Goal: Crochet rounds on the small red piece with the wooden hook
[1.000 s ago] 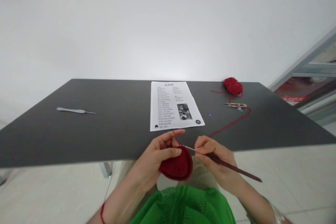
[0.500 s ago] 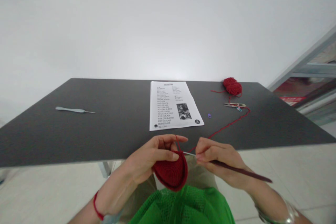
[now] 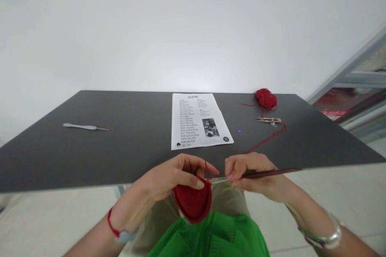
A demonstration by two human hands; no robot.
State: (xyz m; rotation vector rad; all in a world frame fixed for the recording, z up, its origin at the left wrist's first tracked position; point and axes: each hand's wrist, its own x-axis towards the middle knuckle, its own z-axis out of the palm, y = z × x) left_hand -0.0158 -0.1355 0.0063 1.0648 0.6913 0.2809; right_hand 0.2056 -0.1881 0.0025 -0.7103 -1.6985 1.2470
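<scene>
Pinched between the thumb and fingers of my left hand [image 3: 181, 172] is a round red crochet piece [image 3: 193, 202], its cupped rim turned up. A strand of red yarn [image 3: 256, 146] passes over the left forefinger and runs back across the table. My right hand [image 3: 253, 172] is closed around a crochet hook [image 3: 268, 173] with a dark red handle. The hook's metal shaft reaches the top right edge of the crochet piece; its tip is hidden there.
A printed pattern sheet [image 3: 200, 122] lies on the dark table [image 3: 135, 128]. To the right are a red yarn ball [image 3: 266, 99], thread snips [image 3: 268, 120], a blue stitch marker [image 3: 274, 124] and a purple stitch marker [image 3: 240, 132]. A grey-handled hook [image 3: 85, 127] lies at left.
The hook's handle end has swung up to near level. The crochet piece has shifted slightly left and down, and the left forefinger has bent downward.
</scene>
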